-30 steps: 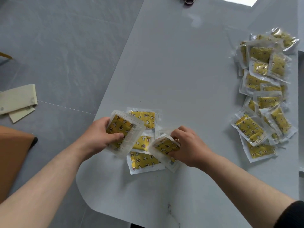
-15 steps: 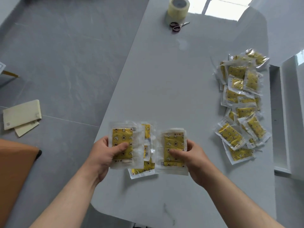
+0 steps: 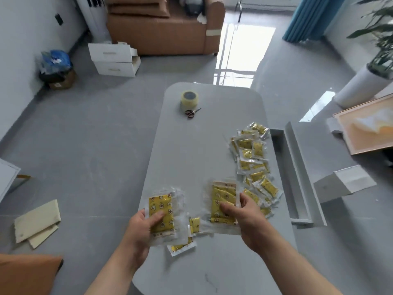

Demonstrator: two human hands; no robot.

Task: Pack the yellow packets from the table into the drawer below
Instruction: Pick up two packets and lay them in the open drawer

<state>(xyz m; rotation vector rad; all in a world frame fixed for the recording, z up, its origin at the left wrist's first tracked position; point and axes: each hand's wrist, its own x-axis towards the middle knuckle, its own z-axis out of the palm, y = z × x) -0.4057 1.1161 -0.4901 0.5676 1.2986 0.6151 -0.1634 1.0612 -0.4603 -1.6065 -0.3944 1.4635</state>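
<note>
Head view: we hold one small stack in each hand above the near end of the grey table (image 3: 204,150). Each packet is a clear, crinkled sleeve round a yellow sachet printed with small cartoon figures. Our left hand (image 3: 141,225) grips the left stack (image 3: 162,206), thumb curled across its face and fingers behind. Our right hand (image 3: 244,216) pinches the right stack (image 3: 223,198) the same way. A few loose packets (image 3: 194,225) lie on the table below and between the stacks. The main heap (image 3: 254,162) sprawls along the table's right edge, just beside the open white drawer (image 3: 296,179). Against half a second ago, the stacks stand farther apart, the right one carried toward the heap. The view has tipped up, so the tape roll (image 3: 189,99) and scissors (image 3: 192,112) sit lower in frame.
</note>
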